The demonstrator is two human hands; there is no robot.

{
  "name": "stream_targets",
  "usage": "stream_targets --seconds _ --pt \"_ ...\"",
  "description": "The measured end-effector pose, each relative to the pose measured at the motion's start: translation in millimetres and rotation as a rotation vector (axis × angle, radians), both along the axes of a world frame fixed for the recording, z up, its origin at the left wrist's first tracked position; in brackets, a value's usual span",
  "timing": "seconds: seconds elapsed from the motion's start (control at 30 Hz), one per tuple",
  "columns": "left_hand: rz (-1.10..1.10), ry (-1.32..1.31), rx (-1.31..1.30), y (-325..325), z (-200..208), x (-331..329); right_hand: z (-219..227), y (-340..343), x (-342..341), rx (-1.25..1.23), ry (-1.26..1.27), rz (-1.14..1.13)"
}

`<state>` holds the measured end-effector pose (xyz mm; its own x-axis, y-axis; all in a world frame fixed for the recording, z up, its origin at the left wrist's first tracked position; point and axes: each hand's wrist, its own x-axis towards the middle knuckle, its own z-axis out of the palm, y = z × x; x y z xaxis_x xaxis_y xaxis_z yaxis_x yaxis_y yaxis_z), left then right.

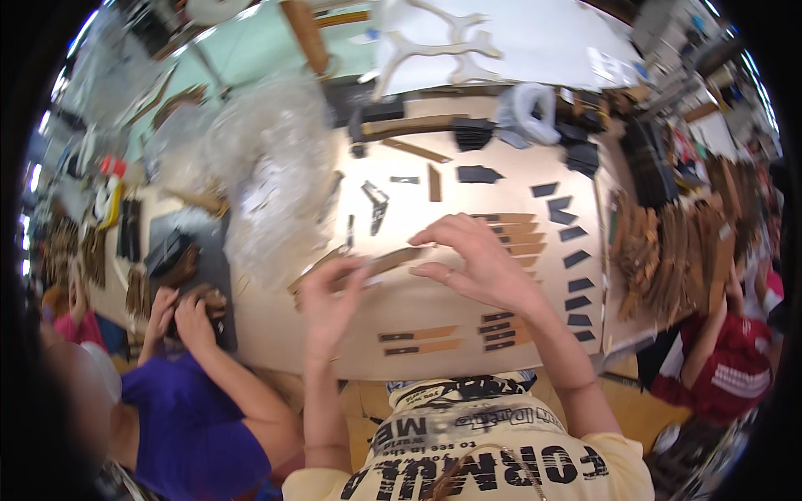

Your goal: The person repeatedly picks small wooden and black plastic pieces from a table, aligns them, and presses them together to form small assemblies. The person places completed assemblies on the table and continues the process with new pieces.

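Note:
My left hand (328, 296) is closed at the fingertips on one end of a narrow brown strip (394, 260), which looks like leather. A small whitish bit shows by those fingertips, too blurred to name. My right hand (476, 260) is at the strip's other end, with thumb and forefinger apart. Its forefinger is close to the strip; I cannot tell if they touch. Partly hidden by my left hand lie more brown strips (307, 279). Tan strips with dark end patches (430, 332) lie in rows near the table's front, and others (522, 234) lie beyond my right hand.
Small black pieces (576, 259) form a column at the right. A hammer (418, 127) and black stacks (473, 134) lie at the back. A clear plastic bag (271, 175) bulges at the left. Brown bundles (677, 259) fill the right side. Co-workers' hands (188, 317) work at the left.

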<state>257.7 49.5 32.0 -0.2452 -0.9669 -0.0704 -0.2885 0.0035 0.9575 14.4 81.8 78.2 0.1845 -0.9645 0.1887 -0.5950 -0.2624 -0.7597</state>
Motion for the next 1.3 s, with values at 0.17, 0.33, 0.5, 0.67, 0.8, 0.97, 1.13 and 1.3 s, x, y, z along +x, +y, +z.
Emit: stream_targets --seconds 0.17,0.33,0.5,0.67,0.8,0.97,1.13,1.3 --pt "0.266 -0.187 0.158 -20.2 -30.5 81.9 -31.0 22.0 -48.5 0.122 0.162 -0.348" --pt "0.322 -0.899 -0.268 -19.3 -34.1 82.5 -54.8 48.3 -110.1 0.196 0.264 -0.61" --pt "0.457 -1.085 -0.661 -6.0 -2.0 27.3 -75.8 42.2 -127.0 0.147 0.25 -0.644" --pt "0.107 -0.498 -0.477 11.0 0.1 -60.3 -89.0 23.3 -132.0 0.229 0.285 -0.547" --pt "-0.248 -0.358 -0.515 -12.0 -30.4 -137.3 -90.4 17.5 -137.2 0.209 0.337 -0.483" --pt "-0.451 -0.394 -0.552 -37.6 -55.0 -198.6 -93.8 22.8 -135.6 0.04 0.35 -0.478" --pt "-0.56 -0.435 -0.513 -47.1 -60.4 -207.2 -97.6 25.6 -138.1 0.16 0.328 -0.443" --pt "-0.535 -0.347 -0.511 -51.0 -57.4 -208.5 -91.7 20.4 -136.4 0.059 0.35 -0.454"
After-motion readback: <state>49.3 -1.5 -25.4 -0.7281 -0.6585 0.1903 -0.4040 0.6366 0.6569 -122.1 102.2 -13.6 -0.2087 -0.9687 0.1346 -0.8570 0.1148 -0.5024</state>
